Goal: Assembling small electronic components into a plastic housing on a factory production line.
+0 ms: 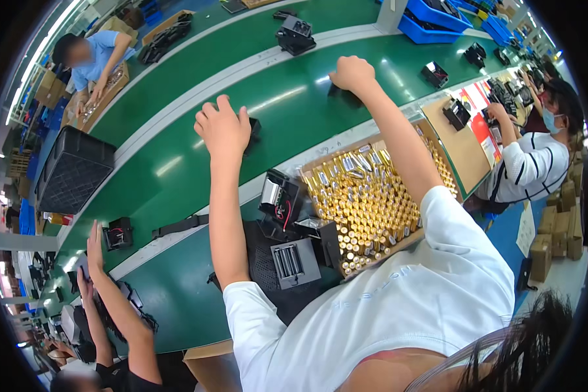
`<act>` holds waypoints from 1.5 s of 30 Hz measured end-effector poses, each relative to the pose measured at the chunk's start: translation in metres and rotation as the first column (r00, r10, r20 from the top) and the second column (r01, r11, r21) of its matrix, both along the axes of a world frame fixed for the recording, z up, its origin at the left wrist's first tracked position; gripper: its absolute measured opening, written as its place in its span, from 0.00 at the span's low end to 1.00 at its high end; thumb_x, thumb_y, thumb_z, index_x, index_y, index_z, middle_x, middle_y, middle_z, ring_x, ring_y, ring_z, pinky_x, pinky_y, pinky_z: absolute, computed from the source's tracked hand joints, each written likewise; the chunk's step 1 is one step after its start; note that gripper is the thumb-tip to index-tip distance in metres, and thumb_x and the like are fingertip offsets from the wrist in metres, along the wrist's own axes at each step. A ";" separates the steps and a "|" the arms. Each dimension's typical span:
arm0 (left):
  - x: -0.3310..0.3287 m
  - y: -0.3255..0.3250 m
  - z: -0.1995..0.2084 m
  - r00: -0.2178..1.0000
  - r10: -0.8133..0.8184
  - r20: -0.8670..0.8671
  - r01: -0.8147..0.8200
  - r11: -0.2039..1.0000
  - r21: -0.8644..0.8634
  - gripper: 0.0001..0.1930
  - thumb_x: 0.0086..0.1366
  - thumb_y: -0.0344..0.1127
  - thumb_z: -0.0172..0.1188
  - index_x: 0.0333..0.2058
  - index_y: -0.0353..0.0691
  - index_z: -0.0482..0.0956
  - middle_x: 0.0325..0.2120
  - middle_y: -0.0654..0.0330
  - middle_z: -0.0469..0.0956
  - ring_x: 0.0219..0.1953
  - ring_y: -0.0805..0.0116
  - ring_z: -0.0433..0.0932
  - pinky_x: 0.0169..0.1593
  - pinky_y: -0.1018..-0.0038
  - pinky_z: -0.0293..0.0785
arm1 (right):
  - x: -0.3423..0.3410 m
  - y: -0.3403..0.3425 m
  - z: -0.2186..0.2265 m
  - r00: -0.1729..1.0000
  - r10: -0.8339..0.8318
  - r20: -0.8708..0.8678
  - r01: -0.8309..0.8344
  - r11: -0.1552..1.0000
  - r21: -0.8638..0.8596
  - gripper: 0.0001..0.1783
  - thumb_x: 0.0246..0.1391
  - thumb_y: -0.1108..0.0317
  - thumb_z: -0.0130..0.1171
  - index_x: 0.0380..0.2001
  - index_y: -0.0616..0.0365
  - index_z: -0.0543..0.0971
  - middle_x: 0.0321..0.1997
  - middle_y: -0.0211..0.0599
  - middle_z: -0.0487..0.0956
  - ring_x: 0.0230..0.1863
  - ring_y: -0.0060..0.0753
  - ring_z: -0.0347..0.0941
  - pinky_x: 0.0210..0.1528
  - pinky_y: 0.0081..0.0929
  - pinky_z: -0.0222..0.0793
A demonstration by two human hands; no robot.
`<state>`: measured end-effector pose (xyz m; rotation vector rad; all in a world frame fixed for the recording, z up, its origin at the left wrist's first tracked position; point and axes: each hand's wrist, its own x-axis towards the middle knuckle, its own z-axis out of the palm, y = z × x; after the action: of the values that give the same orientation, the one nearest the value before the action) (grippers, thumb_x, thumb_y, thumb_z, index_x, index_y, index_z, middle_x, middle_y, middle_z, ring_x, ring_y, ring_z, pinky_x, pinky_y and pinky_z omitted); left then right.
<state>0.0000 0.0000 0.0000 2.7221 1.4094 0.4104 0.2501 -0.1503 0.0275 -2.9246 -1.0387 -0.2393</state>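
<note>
Both my arms reach far out over the green conveyor belt. My left hand curls over a small black device lying on the belt. My right hand is closed into a fist on top of another small black device, most of which is hidden under the hand. Close to my body, a black device with an open battery compartment lies on a black mat, and another opened black housing with red wires is beside it.
A cardboard box of upright gold batteries sits to my right. More black devices ride the belt. A black crate stands at the left, blue bins at the far side. Other people work at the left, right and lower left.
</note>
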 end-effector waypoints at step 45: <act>0.017 -0.043 -0.015 0.715 0.007 0.699 0.595 0.519 -0.614 0.19 0.68 0.27 0.50 0.58 0.39 0.64 0.41 0.46 0.79 0.36 0.66 0.78 0.41 0.72 0.75 | -0.111 -0.135 -0.021 0.865 0.150 -0.478 -0.209 0.975 -0.072 0.21 0.44 0.55 0.65 0.21 0.69 0.81 0.21 0.51 0.80 0.21 0.53 0.75 0.31 0.41 0.75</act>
<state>0.0167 -0.0431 -0.0148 1.7133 0.6027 0.4325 0.1392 -0.2857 0.0067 -2.7311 -1.2541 0.5345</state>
